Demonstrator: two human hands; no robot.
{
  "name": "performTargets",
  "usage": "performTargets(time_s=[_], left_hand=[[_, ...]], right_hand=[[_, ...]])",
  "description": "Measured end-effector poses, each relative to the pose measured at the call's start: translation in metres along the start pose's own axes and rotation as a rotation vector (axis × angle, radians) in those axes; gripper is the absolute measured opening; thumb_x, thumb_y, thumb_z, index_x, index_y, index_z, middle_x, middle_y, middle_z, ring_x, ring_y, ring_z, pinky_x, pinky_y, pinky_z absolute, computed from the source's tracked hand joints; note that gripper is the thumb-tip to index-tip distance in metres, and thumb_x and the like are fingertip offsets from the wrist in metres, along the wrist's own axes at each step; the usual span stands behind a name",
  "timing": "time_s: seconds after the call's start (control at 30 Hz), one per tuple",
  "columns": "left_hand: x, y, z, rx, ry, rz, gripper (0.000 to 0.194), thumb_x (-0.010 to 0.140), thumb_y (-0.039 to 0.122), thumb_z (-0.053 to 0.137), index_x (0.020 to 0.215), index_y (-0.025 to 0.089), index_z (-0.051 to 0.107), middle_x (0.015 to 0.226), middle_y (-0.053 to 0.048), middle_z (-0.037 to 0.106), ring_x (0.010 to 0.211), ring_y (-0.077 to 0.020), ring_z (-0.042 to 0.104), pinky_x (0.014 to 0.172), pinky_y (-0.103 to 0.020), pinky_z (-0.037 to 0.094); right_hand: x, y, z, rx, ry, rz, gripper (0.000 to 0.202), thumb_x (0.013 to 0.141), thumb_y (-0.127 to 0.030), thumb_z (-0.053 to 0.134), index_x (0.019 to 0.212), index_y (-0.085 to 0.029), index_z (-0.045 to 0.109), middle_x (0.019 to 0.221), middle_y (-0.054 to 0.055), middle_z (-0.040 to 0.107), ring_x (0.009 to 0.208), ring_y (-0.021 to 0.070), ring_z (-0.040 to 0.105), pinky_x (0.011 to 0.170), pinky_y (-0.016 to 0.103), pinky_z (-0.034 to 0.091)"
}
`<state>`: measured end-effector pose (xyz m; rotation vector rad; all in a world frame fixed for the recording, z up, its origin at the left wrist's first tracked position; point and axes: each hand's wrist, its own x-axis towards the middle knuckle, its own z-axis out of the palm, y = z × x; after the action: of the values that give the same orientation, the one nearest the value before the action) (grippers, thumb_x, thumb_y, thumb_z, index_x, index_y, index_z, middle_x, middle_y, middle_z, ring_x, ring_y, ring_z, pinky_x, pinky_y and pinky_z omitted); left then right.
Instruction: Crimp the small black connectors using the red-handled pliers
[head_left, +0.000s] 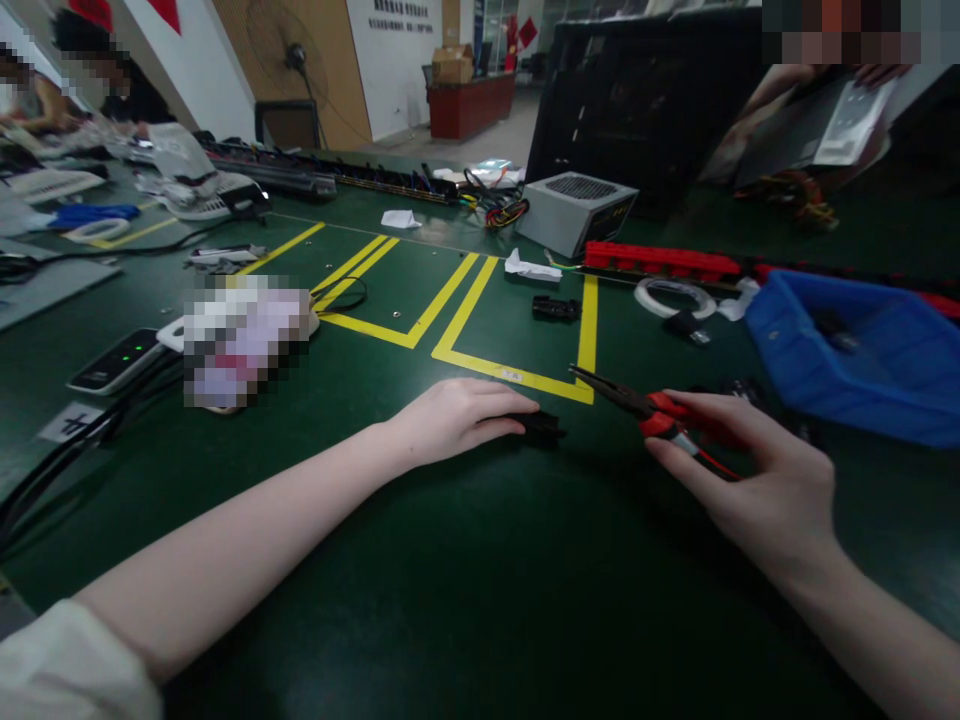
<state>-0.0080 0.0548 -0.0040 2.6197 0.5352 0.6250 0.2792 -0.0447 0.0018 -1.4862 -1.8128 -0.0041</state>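
Observation:
My left hand [469, 420] rests low over the green table, its fingers closed on a small black part [544, 426] whose far end sticks out to the right. To the right of it, my right hand [757, 460] grips needle-nose pliers [626, 397] by their red handles. The dark jaws point left, over the corner of a yellow tape outline [516, 377]. Another black part [556, 307] lies inside that outline, beyond both hands. What lies under my left fingers is hidden.
A blue bin [862, 400] stands at the right, near a white cable coil [675, 298]. A grey power supply [576, 212] and a large black case [630, 110] are behind. A phone [251, 340] and cables lie left. Other people are at the back left and right.

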Motion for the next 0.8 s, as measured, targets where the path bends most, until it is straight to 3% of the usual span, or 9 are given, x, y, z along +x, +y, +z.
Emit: performTargets(time_s=[0.53, 0.8], left_hand=[[0.0032, -0.0028, 0.0055, 0.087, -0.029, 0.076, 0.027, 0.099, 0.023, 0.053, 0.124, 0.021, 0.063, 0.134, -0.007, 0.063, 0.124, -0.0218, 0.059, 0.105, -0.044, 0.048], [0.0038, -0.0021, 0.0034, 0.028, -0.03, 0.045, 0.021, 0.097, 0.024, 0.055, 0.115, 0.022, 0.067, 0.13, -0.007, 0.063, 0.122, -0.0221, 0.058, 0.102, -0.043, 0.049]], right_hand=[[-0.0018, 0.0016, 0.0023, 0.0, -0.033, -0.103, 0.037, 0.082, -0.035, 0.071, 0.118, -0.027, 0.064, 0.113, 0.009, 0.069, 0.1, 0.028, 0.068, 0.086, 0.05, 0.058], [-0.003, 0.0051, 0.005, -0.021, -0.1, -0.151, 0.043, 0.089, -0.033, 0.062, 0.131, -0.026, 0.056, 0.118, 0.011, 0.063, 0.105, 0.0269, 0.064, 0.087, 0.046, 0.056]])
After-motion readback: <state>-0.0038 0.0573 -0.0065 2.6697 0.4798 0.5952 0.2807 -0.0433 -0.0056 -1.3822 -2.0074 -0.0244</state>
